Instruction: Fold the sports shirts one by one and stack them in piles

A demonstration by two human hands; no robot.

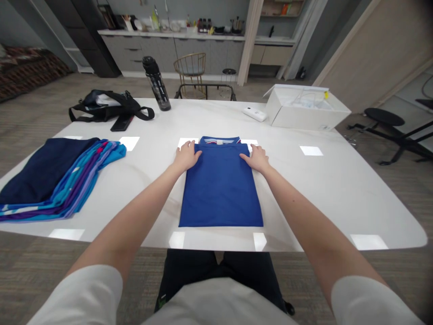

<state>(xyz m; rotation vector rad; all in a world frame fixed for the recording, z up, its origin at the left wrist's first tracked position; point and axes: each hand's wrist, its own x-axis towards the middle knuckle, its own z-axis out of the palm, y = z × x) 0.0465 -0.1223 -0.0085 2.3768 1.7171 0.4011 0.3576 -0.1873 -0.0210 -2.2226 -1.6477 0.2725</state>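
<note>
A blue folded shirt (221, 189) lies flat in front of me on the white table, squared into a rectangle. Its collar, with red and white trim, shows at the far edge. My left hand (187, 155) rests at the shirt's far left corner, thumb on the cloth and fingers spread apart from it. At the far right corner, my right hand (257, 159) touches the fabric in the same way, its thumb reaching inward. Neither hand is closed round anything. Off to the left sits a stack of folded clothes (50, 171), navy on top with blue and purple layers beneath.
Behind the stack are a black bag (108, 106), a dark phone (122, 122) and a black bottle (157, 85). Farther right, a white device (254, 113) lies beside an open white box (306, 110). The white table (324, 194) has a rounded near right corner.
</note>
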